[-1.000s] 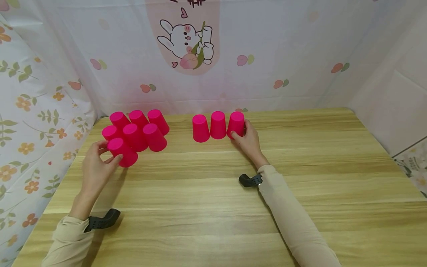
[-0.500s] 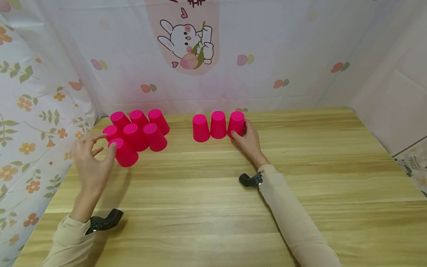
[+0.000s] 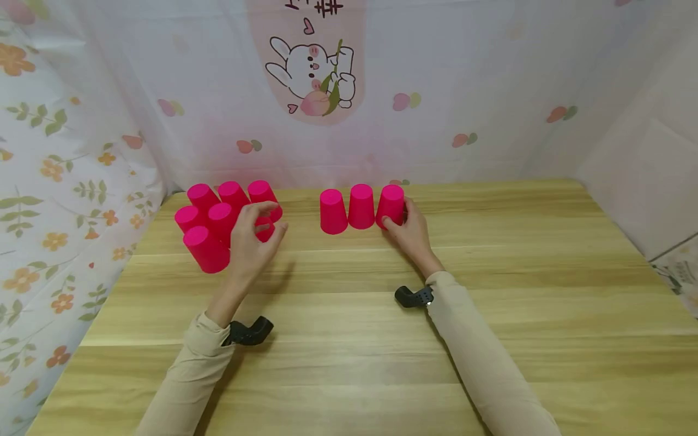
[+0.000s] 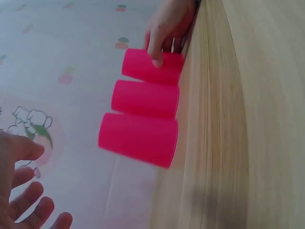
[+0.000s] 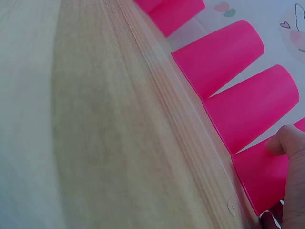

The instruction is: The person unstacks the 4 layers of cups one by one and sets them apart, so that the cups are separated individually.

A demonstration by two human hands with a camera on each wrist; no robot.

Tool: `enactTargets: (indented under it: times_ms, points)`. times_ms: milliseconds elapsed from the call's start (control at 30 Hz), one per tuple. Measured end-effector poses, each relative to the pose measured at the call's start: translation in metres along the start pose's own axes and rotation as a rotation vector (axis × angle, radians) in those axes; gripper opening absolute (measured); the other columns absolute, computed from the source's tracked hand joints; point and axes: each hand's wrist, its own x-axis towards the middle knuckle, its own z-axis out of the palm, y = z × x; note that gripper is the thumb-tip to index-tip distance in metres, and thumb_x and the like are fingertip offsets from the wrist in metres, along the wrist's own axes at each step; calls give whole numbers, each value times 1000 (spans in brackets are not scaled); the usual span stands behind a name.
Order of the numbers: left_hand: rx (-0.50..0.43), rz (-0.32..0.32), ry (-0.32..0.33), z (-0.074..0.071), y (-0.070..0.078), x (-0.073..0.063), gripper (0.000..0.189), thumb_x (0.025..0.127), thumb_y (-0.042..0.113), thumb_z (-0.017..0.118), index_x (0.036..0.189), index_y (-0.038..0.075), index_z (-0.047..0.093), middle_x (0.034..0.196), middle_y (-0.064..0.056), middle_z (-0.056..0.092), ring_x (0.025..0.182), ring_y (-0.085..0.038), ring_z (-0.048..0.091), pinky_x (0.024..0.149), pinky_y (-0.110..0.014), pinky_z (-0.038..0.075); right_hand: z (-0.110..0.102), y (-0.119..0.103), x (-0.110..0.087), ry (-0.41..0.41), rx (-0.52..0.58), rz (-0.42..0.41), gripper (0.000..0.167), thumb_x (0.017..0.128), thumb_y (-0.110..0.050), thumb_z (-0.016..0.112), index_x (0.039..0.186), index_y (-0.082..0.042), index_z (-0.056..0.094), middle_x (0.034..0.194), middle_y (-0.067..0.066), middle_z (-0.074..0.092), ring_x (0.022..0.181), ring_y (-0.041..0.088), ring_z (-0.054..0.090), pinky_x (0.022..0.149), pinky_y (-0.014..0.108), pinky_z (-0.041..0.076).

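Three bright pink cups stand upside down in a row near the table's back edge. My right hand (image 3: 411, 233) grips the right-hand cup (image 3: 390, 209), its thumb on the front and the fingers round the far side. Beside it are the middle cup (image 3: 361, 207) and the left cup (image 3: 333, 213), standing close together. My left hand (image 3: 249, 242) holds nothing; its fingers are spread and loosely bent in the left wrist view. In the head view it overlaps several more upside-down pink cups (image 3: 206, 249) grouped on the left, partly hiding those at their right side.
A wooden table (image 3: 349, 351) carries the cups. Behind it hangs a white curtain (image 3: 480, 72) with a rabbit print, and a flowered curtain (image 3: 71, 200) borders the left side. Each wrist wears a black camera mount (image 3: 251, 331).
My left hand has let go of the front cup of the left group, lifted away, and moved right past it. My right hand keeps its grip on the right-hand cup.
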Motion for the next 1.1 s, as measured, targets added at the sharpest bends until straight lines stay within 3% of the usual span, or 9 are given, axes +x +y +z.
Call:
enactTargets:
  times_ms: [100,133,400,667,833,1100]
  points:
    - [-29,-64,-60,20,0,8,42,81,5,69,118,-5,54,112,-18,53,101,-29,52,82,-48,50,-1,0,0,2,4,-3,53,83,-17,65,129,-1,44,116,13,55,102,27,54,88,39,46]
    - [-30,-85,-74,25,-5,10,44,80,8,70,120,-2,53,114,-16,52,102,-28,52,83,-46,50,-1,0,0,2,8,-8,53,83,-17,65,129,-1,44,116,13,56,102,27,54,88,39,46]
    - [-71,-215,-164,54,-3,25,52,81,15,70,127,2,48,127,-12,49,112,-30,49,89,-46,46,4,0,-1,-6,28,-27,52,82,-16,64,127,0,45,115,14,56,100,27,55,87,39,47]
    - [-22,-205,-221,72,1,37,56,82,15,68,130,0,43,130,-15,45,115,-33,45,90,-45,44,5,3,-2,-12,22,-18,52,82,-17,65,128,0,45,115,14,56,101,27,55,87,39,47]
    - [-18,-255,-268,83,-5,40,59,83,13,67,132,-4,38,130,-18,44,115,-33,45,92,-42,42,3,2,-1,-4,11,-15,53,83,-17,64,129,-1,44,116,14,56,101,26,54,87,39,46]
    - [16,-229,-246,94,-15,37,56,85,13,66,131,-5,40,121,-19,47,108,-30,48,87,-40,43,1,1,0,-3,8,-25,52,83,-16,64,129,-1,44,115,14,56,100,26,54,86,39,46]
